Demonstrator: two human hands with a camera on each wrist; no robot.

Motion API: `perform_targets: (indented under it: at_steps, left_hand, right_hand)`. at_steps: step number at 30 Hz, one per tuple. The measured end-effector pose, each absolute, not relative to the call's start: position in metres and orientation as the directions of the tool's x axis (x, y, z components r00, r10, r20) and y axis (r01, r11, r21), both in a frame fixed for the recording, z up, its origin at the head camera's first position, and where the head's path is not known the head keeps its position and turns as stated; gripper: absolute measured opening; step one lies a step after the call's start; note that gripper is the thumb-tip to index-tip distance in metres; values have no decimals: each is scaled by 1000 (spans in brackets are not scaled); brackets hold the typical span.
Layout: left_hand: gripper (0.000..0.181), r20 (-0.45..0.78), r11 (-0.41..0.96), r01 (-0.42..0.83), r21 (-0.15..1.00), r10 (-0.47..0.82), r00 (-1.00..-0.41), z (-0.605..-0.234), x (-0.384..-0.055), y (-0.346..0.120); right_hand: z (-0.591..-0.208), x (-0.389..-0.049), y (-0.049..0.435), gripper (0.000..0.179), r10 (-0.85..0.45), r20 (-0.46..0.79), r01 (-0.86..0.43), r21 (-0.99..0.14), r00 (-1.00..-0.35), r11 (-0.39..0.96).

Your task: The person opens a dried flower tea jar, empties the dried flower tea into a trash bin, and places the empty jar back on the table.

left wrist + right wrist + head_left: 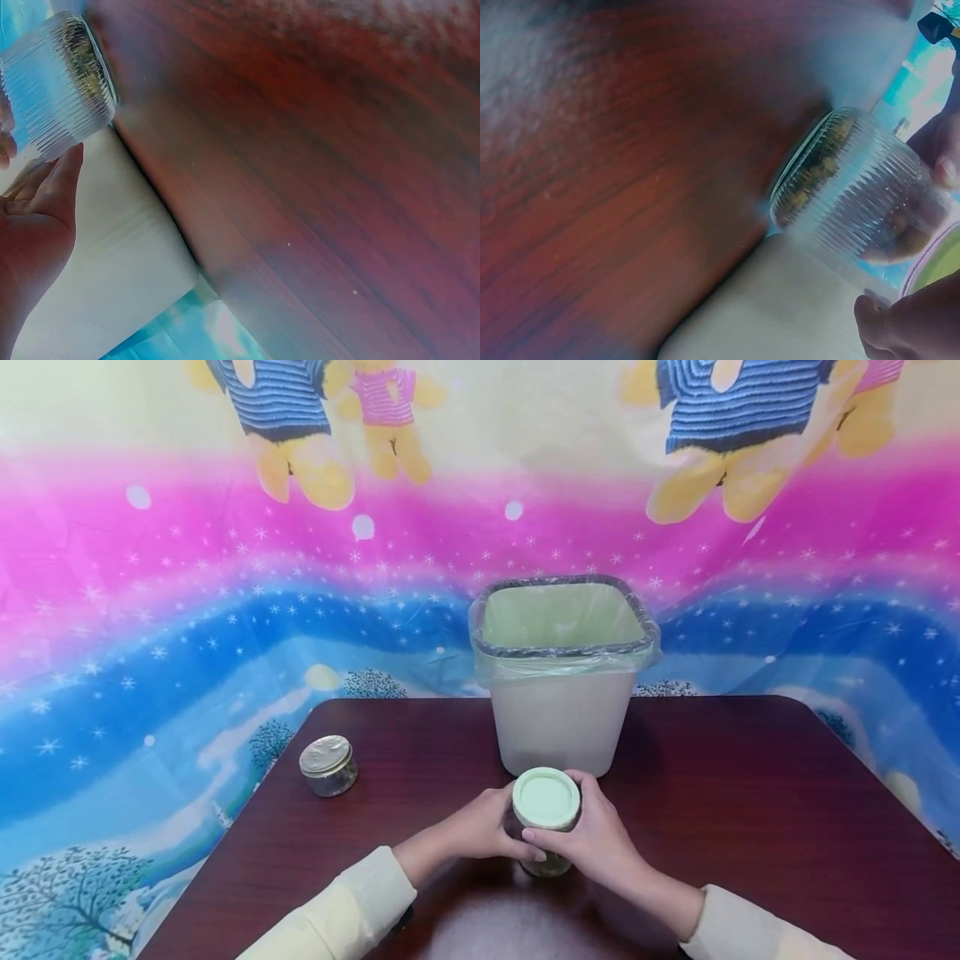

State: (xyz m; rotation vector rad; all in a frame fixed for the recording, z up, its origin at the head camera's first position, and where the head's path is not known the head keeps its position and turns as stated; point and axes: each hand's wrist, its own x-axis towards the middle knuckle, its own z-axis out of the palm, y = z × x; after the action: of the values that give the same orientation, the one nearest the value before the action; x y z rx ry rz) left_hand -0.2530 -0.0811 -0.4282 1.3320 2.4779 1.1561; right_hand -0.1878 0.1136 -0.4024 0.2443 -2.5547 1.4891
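Ribbed glass jar (853,187) held from both sides: left hand (483,827) grips its body, right hand (603,835) grips higher, near pale green lid (547,797), likely to steady it upright. Liner (566,666) folded over rim of bin (562,718), presumably to stay put; bin near far edge of surface (750,810). Silver-lidded container (330,770) apart, near left edge. Jar between hands, just in front of bin.

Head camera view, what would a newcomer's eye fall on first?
The vivid pink-and-blue backdrop behind the table likely catches the eye first. Next comes the pale, bag-lined bin near the table's far edge. In front of it, the left hand and right hand hold a green-lidded glass jar.
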Motion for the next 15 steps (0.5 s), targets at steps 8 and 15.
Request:
perform_targets:
  at_steps: [8,15]
  left_hand:
    - [81,248,342,676,653,747,-617,-428,-253,-81]
    - [81,252,348,690,635,751,-610,-427,-253,-81]
  right_hand:
    - [-406,-195,123,83,-147,265,-303,-827,-953,474]
    - [-402,-208,141,79,-356,261,-399,-825,-897,401]
